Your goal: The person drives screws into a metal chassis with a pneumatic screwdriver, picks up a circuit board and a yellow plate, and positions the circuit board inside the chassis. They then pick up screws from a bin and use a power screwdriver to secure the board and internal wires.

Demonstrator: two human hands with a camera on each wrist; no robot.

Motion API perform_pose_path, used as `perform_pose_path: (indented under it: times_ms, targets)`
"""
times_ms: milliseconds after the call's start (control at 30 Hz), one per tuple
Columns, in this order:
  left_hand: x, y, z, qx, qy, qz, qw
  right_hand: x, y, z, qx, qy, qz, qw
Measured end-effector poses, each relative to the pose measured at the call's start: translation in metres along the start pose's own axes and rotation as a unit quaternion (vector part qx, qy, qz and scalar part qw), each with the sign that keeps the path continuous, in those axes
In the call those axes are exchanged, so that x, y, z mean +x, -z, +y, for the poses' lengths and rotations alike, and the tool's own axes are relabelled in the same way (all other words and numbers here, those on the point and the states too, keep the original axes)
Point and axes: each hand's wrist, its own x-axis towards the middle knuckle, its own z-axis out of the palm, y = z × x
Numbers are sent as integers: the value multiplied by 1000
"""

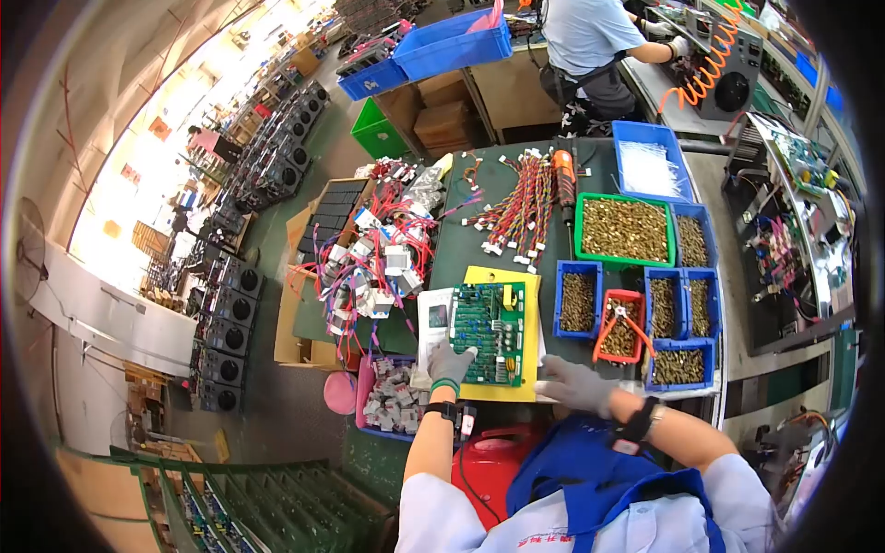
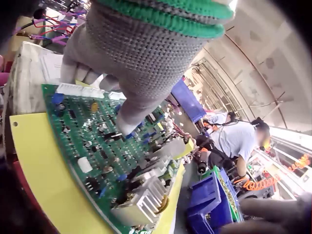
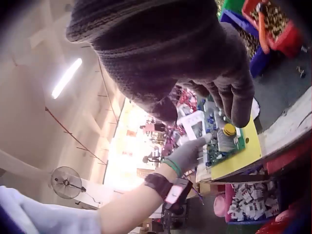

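Observation:
A green circuit board (image 1: 489, 332) lies on a yellow sheet (image 1: 530, 346) at the table's front edge. My gloved left hand (image 1: 449, 362) grips the board's left side; in the left wrist view its thumb (image 2: 129, 119) touches the component face and the other fingers reach past the white connectors, their tips partly hidden. My gloved right hand (image 1: 576, 385) is beside the sheet's lower right corner, holding nothing. Seen from the right wrist, its fingers (image 3: 239, 97) hang loosely bent near the board (image 3: 224, 151). A white paper (image 1: 433, 318) lies left of the board.
Blue bins (image 1: 578, 304), a green tray (image 1: 624, 230) of brass parts and a red bin (image 1: 620, 327) with orange-handled pliers (image 1: 622, 313) stand right. Wire bundles (image 1: 527, 203) and a screwdriver (image 1: 564, 184) lie behind; connector cables (image 1: 378, 267) pile left. Another person (image 1: 590, 46) works beyond.

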Motion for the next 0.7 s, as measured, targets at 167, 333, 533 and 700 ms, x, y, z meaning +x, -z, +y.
perform_pose_path:
  times_ms: [167, 333, 533, 700]
  targets:
    - [2, 12, 10, -13, 13, -36, 999, 91, -31, -2, 46, -150, 16, 987]
    - [-3, 10, 5, -49, -16, -29, 998, 119, -40, -1, 12, -216, 51, 975]
    - [-23, 18, -6, -223, -89, 109, 965, 121, -47, 20, 40, -176, 103, 978]
    - [-43, 81, 25, -481, -36, -141, 864, 121, -44, 55, 179, -124, 46, 975]
